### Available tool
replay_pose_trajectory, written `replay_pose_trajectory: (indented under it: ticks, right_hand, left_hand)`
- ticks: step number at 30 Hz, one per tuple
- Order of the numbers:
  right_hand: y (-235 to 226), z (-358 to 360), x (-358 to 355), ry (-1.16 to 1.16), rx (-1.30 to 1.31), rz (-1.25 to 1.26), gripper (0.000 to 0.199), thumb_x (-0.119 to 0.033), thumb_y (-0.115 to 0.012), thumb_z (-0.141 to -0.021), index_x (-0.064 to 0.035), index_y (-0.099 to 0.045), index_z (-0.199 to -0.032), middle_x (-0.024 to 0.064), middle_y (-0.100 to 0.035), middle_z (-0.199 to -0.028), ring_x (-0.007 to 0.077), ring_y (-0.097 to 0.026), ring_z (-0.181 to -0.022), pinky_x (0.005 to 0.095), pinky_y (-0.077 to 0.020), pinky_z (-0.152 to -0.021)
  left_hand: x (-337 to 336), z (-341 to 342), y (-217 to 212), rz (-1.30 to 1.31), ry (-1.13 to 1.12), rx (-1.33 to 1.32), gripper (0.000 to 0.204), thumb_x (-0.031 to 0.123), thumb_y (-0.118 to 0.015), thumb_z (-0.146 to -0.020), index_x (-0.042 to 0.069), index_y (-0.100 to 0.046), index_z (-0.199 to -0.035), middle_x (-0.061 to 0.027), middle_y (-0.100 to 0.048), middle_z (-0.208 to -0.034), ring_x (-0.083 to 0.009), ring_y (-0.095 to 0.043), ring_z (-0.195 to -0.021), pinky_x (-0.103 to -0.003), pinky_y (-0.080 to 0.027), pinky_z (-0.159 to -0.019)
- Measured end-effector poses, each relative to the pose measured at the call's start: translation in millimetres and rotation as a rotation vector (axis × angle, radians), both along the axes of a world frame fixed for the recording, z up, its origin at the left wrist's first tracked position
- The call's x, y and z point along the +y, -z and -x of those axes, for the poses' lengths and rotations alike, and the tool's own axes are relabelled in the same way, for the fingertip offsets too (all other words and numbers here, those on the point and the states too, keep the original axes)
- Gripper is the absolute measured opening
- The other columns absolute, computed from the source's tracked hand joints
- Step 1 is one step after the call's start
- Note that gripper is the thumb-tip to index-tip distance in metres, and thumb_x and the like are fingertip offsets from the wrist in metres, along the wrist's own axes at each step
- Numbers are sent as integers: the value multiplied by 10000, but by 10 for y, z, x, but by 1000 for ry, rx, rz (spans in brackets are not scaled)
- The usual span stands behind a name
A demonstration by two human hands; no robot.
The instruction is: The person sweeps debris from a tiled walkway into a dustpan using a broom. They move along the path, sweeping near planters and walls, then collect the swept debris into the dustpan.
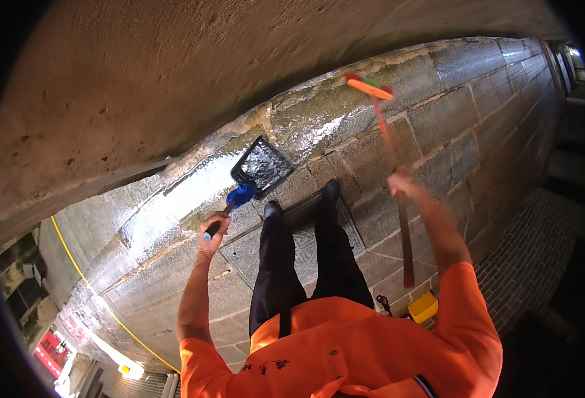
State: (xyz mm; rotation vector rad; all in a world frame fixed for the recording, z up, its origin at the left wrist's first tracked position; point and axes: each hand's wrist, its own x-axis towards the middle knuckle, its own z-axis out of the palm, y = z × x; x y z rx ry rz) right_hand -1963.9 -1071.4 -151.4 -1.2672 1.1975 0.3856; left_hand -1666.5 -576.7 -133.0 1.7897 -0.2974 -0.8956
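My left hand [215,227] is closed around the dark handle of a long-handled dustpan [266,168]. The pan is black-rimmed with a shiny, crinkled inside, and something blue [240,195] is wrapped where the handle meets it. It rests on the wet paving just ahead of my feet. My right hand [405,183] grips the reddish stick of a broom [370,89], fingers wrapped round it. Its orange, red and green head is out at the far right near the foot of the wall, slightly blurred. The stick's lower end points back toward my right side.
A rough brown wall [133,86] runs along the far side. Wet stone slabs [438,119] cover the ground, with a metal cover [236,255] under my feet. A yellow hose or cable [83,278] crosses at the left. A yellow object [423,308] sits by my right side.
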Motion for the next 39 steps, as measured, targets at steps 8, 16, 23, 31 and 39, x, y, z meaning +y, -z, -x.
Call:
replay_pose_trajectory:
  ticks: [8,16,23,31,39]
  right_hand:
    - [-1508,-20,2419,-248,229,-506,93,-68,-522,-663,-9,-483,-724,57,-465,-510,141,-440,-358,282,-323,-317]
    - [-1446,182,1609,351,173,-346,70,-1,-496,-724,-55,-452,-722,4,-386,-517,82,-329,-357,232,-232,-290]
    - [-33,-444,925,244,96,-410,234,-73,-514,-723,-99,-384,-530,8,-433,-489,97,-452,-409,273,-348,-349]
    - [-1526,-253,2999,-103,221,-684,90,-31,-509,-714,-43,-421,-733,-1,-362,-506,103,-371,-368,243,-291,-329]
    - [-2579,381,2619,71,117,-617,87,-13,-498,-758,-81,-460,-795,-17,-357,-504,61,-298,-336,214,-203,-299]
  left_hand:
    - [101,-248,311,-100,41,-60,111,101,-653,-761,16,-589,-730,0,-543,-674,-76,-463,-566,-223,-377,-531]
    - [636,-403,229,-71,-43,-72,116,98,-653,-767,3,-594,-737,-6,-573,-700,-62,-480,-598,-212,-388,-540]
    - [950,-559,315,-148,-10,-128,153,128,-674,-747,3,-586,-751,-62,-610,-737,-118,-528,-620,-252,-423,-588]
    - [702,-227,551,-275,-496,-154,272,239,-639,-789,22,-582,-636,-12,-540,-575,-91,-465,-551,-240,-393,-554]
    - [1671,89,235,-43,-621,-7,333,307,-558,-839,21,-542,-669,-45,-537,-636,-116,-520,-580,-246,-458,-576]
